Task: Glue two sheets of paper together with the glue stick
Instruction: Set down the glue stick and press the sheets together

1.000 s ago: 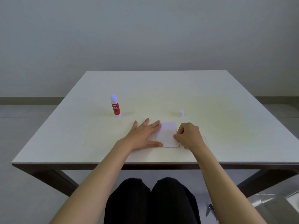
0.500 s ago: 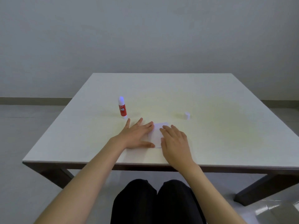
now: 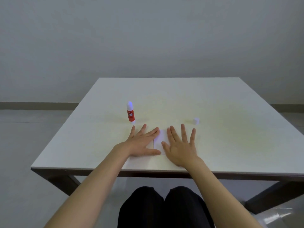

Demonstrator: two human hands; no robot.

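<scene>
A small white sheet of paper (image 3: 160,140) lies flat on the white table (image 3: 230,137) near its front edge. My left hand (image 3: 142,143) lies flat with fingers spread, covering the paper's left part. My right hand (image 3: 180,146) lies flat with fingers spread over its right part. Only a narrow strip of paper shows between the hands; I cannot tell whether it is one sheet or two stacked. A red glue stick (image 3: 130,112) with its purple tip uncovered stands upright just beyond my left hand. Its small white cap (image 3: 196,120) stands beyond my right hand.
The table's front edge (image 3: 164,170) runs close to my wrists. Below it are my knees in black trousers (image 3: 162,206). A grey wall rises behind the table.
My right hand has opened from a fist at the paper's right edge and now lies flat on the paper. The left hand stays pressed on the left part. The camera has shifted.
</scene>
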